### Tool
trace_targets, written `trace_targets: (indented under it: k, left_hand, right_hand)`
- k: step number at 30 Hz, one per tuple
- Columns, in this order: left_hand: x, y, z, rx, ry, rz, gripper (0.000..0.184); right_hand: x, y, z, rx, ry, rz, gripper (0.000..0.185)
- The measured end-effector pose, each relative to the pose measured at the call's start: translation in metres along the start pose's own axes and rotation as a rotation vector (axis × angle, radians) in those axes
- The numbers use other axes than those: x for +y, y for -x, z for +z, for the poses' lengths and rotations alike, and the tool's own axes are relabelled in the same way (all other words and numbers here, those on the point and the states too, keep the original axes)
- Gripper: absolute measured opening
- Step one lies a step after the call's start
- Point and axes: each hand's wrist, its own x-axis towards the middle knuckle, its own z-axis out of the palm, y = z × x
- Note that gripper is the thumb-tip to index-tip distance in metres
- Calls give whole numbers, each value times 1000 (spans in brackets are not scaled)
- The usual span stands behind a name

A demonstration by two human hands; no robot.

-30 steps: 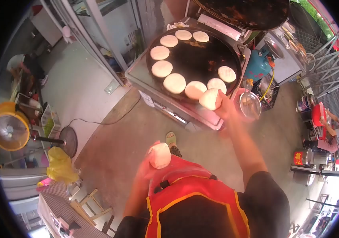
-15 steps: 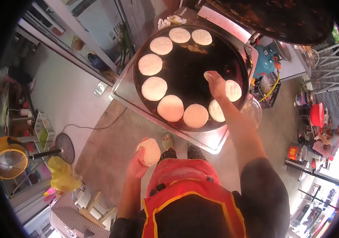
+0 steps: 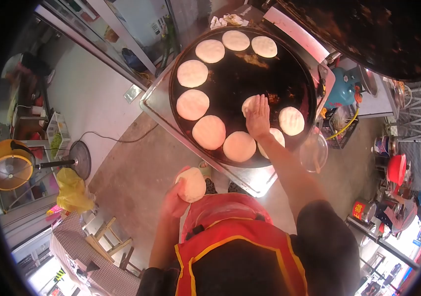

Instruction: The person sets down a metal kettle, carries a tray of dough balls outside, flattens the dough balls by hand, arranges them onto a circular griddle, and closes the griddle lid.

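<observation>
A round flat dough cake [image 3: 192, 185] is in my left hand [image 3: 173, 198], which is closed around its left side, in front of my apron. Over the big black griddle [image 3: 240, 79], my right hand [image 3: 258, 117] lies palm down with fingers stretched out. Beneath it a smaller dough cake [image 3: 246, 105] shows at the hand's left edge; the rest is covered. Several pale dough cakes form a ring along the griddle's rim, among them one at the near left [image 3: 209, 132] and one at the right [image 3: 291, 121]. My right forearm partly hides another cake [image 3: 275, 139].
A raised dark lid [image 3: 363, 34] stands beyond the griddle. To the right are a teal gas cylinder [image 3: 341, 86] with a yellow hose [image 3: 344, 129] and a black crate [image 3: 343, 123]. A yellow bag [image 3: 73, 190] and a fan [image 3: 12, 167] sit at left. A person [image 3: 403, 212] is at far right.
My right hand has come down and left, flattening over a dough cake on the griddle that it held between its fingers before. My left hand keeps its cake. The view has shifted slightly.
</observation>
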Motion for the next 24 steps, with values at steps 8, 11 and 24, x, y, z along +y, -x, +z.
trace_targets:
  k: [8, 11, 24]
  left_hand:
    - [-8, 5, 0, 2, 15, -26, 53]
    - [-10, 7, -4, 7, 46, -9, 54]
    - [4, 6, -3, -4, 11, 5, 53]
  right_hand:
    - [-25, -23, -3, -137, -43, -172, 58]
    - [-33, -25, 8, -85, -29, -104, 59]
    - [-47, -4, 3, -193, 73, -227, 60]
